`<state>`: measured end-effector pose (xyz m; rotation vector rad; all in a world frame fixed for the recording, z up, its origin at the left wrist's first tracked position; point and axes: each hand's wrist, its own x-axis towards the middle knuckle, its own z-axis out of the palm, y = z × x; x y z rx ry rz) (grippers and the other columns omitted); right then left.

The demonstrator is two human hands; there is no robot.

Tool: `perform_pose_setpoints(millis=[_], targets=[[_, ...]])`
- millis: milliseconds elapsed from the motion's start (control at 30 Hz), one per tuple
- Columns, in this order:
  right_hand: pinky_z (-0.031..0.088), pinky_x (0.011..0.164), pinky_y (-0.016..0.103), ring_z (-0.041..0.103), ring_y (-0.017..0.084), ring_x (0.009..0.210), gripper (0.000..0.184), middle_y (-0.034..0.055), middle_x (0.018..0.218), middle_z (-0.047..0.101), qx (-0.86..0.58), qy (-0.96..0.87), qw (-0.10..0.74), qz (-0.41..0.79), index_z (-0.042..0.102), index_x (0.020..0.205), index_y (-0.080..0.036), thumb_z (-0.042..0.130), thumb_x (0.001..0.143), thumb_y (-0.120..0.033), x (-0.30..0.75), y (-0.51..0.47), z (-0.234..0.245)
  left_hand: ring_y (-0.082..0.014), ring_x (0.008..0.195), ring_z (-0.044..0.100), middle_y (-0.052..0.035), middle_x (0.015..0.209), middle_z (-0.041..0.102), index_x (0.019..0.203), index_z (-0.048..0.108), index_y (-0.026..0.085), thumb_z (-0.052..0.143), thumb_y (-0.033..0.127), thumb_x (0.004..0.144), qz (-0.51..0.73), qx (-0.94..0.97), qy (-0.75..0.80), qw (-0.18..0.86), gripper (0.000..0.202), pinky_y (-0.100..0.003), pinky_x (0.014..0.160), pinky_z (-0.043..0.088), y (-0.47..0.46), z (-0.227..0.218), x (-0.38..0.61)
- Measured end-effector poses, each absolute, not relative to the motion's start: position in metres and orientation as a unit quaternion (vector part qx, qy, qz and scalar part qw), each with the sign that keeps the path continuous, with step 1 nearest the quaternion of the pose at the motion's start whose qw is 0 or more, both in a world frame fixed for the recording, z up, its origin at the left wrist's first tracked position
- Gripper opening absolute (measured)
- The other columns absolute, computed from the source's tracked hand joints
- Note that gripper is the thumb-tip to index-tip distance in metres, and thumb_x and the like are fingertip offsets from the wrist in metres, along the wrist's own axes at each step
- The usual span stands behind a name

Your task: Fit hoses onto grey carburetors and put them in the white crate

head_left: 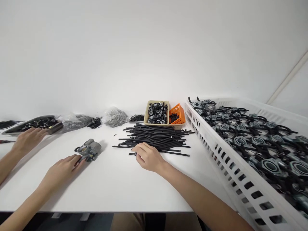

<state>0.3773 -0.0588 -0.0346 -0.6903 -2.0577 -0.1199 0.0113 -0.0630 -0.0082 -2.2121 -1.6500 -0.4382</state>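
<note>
Bright, even light; edges seemingly stretched.

The left forearm (21,211) comes in low from the bottom-left corner, angled up and to the right. The left hand (61,173) lies palm down, its fingers nearly straight and close together, with the fingertips (77,159) pointing right. The bare right forearm (199,199) reaches in from the bottom right, angled up and to the left. The right hand (149,157), well apart from the left, is back-up with its fingers (141,149) curled down and inward, their tips hidden beneath the hand.
</note>
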Motion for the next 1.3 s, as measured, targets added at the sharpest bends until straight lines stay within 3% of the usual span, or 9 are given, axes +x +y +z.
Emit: perform_pose_setpoints(millis=[100,200,433,733,867,967,1033,1100,1300], targets=[[0.052,0.071,0.027,0.060,0.017,0.082,0.024,0.0040,0.094,0.070,-0.287,-0.837,0.463,-0.056,0.061,0.099,-0.018,0.045,0.084,-0.008,0.378,-0.057,-0.035,-0.0194,0.060,0.063,0.0032,0.062,0.063,0.069,0.060,0.024,0.044,0.044,0.092,-0.168,-0.798,-0.516,0.261,0.034,-0.022,0.053,0.039,-0.069,-0.008,0.016],[0.052,0.072,0.027,0.060,0.016,0.082,0.023,0.0035,0.094,0.070,-0.290,-0.839,0.457,-0.063,0.061,0.097,-0.019,0.045,0.085,-0.008,0.378,-0.055,-0.037,-0.0172,0.061,0.063,0.0031,0.069,0.068,0.068,0.063,0.024,0.048,0.040,0.093,-0.194,-0.807,-0.480,0.285,0.033,-0.023,0.051,0.037,-0.082,0.000,0.038],[0.052,0.076,0.028,0.059,0.017,0.085,0.021,0.0047,0.095,0.069,-0.287,-0.842,0.452,-0.069,0.061,0.098,-0.018,0.044,0.088,-0.009,0.381,-0.053,-0.036,-0.0108,0.049,0.045,0.0008,0.048,0.047,0.052,0.052,0.018,0.045,0.018,0.091,-0.234,-0.927,-0.279,0.085,0.039,-0.026,0.051,0.033,-0.102,0.021,0.173],[0.051,0.085,0.033,0.060,0.020,0.095,0.027,0.0075,0.098,0.067,-0.393,-0.780,0.484,-0.051,0.064,0.102,-0.019,0.042,0.090,-0.010,0.425,-0.027,-0.033,-0.0114,0.047,0.037,0.0027,0.046,0.041,0.049,0.042,0.020,0.054,0.029,0.086,-0.322,-0.937,-0.117,0.068,0.040,-0.028,0.048,0.030,-0.046,0.009,0.258],[0.050,0.089,0.034,0.060,0.021,0.096,0.029,0.0080,0.098,0.067,-0.439,-0.748,0.493,-0.065,0.065,0.102,-0.019,0.040,0.090,-0.009,0.444,-0.017,-0.032,-0.0162,0.064,0.049,-0.0036,0.066,0.056,0.067,0.052,0.020,0.051,0.043,0.087,-0.412,-0.901,-0.130,0.025,0.030,-0.031,0.060,0.040,-0.037,-0.001,0.251],[0.049,0.090,0.036,0.060,0.022,0.098,0.027,0.0083,0.099,0.067,-0.474,-0.730,0.487,-0.070,0.064,0.102,-0.019,0.041,0.090,-0.011,0.453,-0.012,-0.033,-0.0244,0.089,0.057,-0.0128,0.097,0.062,0.096,0.058,0.017,0.042,0.065,0.083,-0.418,-0.895,-0.138,-0.076,0.052,-0.040,0.078,0.045,-0.039,-0.011,0.244],[0.048,0.093,0.037,0.060,0.023,0.100,0.026,0.0090,0.100,0.067,-0.487,-0.724,0.484,-0.072,0.064,0.102,-0.018,0.042,0.090,-0.013,0.458,-0.008,-0.034,-0.0271,0.096,0.058,-0.0140,0.107,0.063,0.107,0.057,0.017,0.048,0.075,0.072,-0.388,-0.911,-0.089,-0.107,0.068,-0.042,0.084,0.046,-0.040,-0.017,0.244],[0.047,0.094,0.039,0.059,0.023,0.101,0.025,0.0098,0.101,0.066,-0.491,-0.717,0.488,-0.081,0.064,0.102,-0.018,0.042,0.091,-0.015,0.463,-0.002,-0.033,-0.0283,0.100,0.060,-0.0137,0.112,0.065,0.113,0.055,0.018,0.060,0.073,0.065,-0.360,-0.927,-0.042,-0.102,0.074,-0.043,0.090,0.044,-0.038,-0.021,0.246],[0.044,0.095,0.042,0.057,0.025,0.100,0.029,0.0117,0.106,0.066,-0.553,-0.685,0.466,-0.088,0.066,0.109,-0.016,0.044,0.091,-0.021,0.480,0.043,-0.017,-0.0236,0.099,0.064,-0.0110,0.119,0.067,0.114,0.056,0.020,0.064,0.053,0.069,-0.321,-0.939,-0.054,-0.110,0.056,-0.039,0.094,0.042,-0.030,-0.030,0.248]])
